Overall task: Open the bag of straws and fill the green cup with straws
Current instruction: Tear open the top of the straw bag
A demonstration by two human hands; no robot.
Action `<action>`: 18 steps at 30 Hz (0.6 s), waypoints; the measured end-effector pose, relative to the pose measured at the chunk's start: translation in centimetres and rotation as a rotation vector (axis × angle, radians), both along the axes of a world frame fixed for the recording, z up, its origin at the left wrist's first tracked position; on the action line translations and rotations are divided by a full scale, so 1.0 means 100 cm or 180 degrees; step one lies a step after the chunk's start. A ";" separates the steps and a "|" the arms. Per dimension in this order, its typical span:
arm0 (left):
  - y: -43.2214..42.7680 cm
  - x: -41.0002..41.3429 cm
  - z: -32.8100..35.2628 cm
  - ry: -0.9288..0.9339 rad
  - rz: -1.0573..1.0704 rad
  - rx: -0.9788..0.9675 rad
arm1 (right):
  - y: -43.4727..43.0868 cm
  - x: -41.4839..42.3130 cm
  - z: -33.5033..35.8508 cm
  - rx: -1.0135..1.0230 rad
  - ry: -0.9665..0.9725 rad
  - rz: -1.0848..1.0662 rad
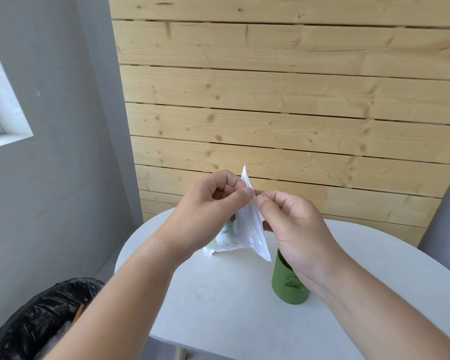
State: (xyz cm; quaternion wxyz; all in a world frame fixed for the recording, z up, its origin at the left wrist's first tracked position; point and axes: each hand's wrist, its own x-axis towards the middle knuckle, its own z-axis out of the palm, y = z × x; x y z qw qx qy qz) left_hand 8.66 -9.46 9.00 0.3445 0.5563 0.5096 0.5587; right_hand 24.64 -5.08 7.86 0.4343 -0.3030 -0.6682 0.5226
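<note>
Straws sit unseen inside the bag [244, 229], which hangs in the air between both hands, above the white surface [231, 320]. Left hand [205, 216] pinches one side of the bag's upper edge, thumb against forefinger; right hand [296, 229] pinches the other side, its grip just beside the left one, the fingertips almost touching. From that double grip the bag's long axis runs downward and slightly toward the person, one top corner poking up above the fingers. It looks unopened, so the coming move is probably a pull apart across that top edge. Green cup [289, 284] stands upright below the right wrist, nearer that hand, partly hidden by it.
</note>
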 end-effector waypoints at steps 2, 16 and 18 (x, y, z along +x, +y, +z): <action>0.000 0.000 -0.001 0.0118 0.0050 -0.0017 | 0.000 -0.001 -0.001 0.0015 -0.0040 -0.0052; -0.003 -0.005 0.005 0.0052 -0.0204 -0.0129 | -0.001 0.002 0.003 0.0855 -0.0442 0.0033; -0.004 -0.005 0.006 0.0034 -0.0242 -0.0144 | -0.002 0.002 0.004 0.0859 -0.0554 0.0130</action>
